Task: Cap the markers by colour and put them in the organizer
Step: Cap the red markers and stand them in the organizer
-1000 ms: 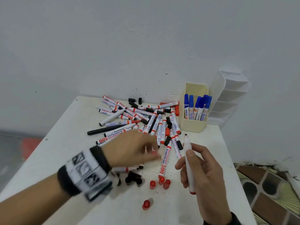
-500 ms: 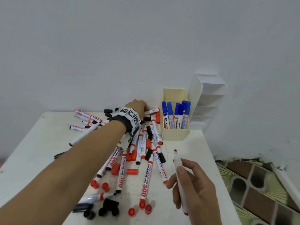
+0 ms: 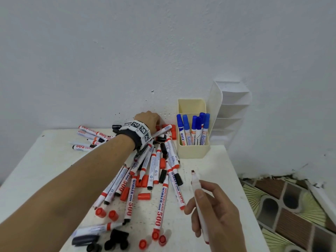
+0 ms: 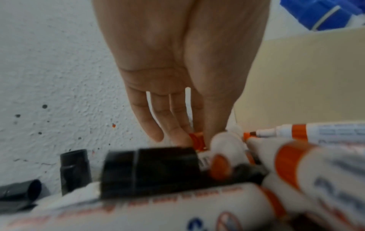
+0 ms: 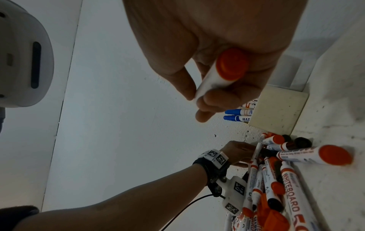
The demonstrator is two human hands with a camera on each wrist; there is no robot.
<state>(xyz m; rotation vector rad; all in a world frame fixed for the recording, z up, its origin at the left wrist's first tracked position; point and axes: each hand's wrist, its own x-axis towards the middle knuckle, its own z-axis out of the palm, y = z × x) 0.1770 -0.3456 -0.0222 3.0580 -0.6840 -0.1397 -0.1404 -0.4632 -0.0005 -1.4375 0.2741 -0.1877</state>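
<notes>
while the right hand [image 3: 216, 211] curls its fingers and thumb round an uncapped red marker [image 3: 198, 202], tip up, above the near right part of the white table [image 3: 36, 170], the left hand [image 3: 148, 119] reaches to the far end of the marker pile [image 3: 154, 166] by the wall. its fingers [image 4: 171, 125] point down, nearly straight, at a red cap [image 4: 196, 140]; blur hides whether they pinch it. blue capped markers [image 3: 193, 130] stand in the cream organizer [image 3: 192, 151].
</notes>
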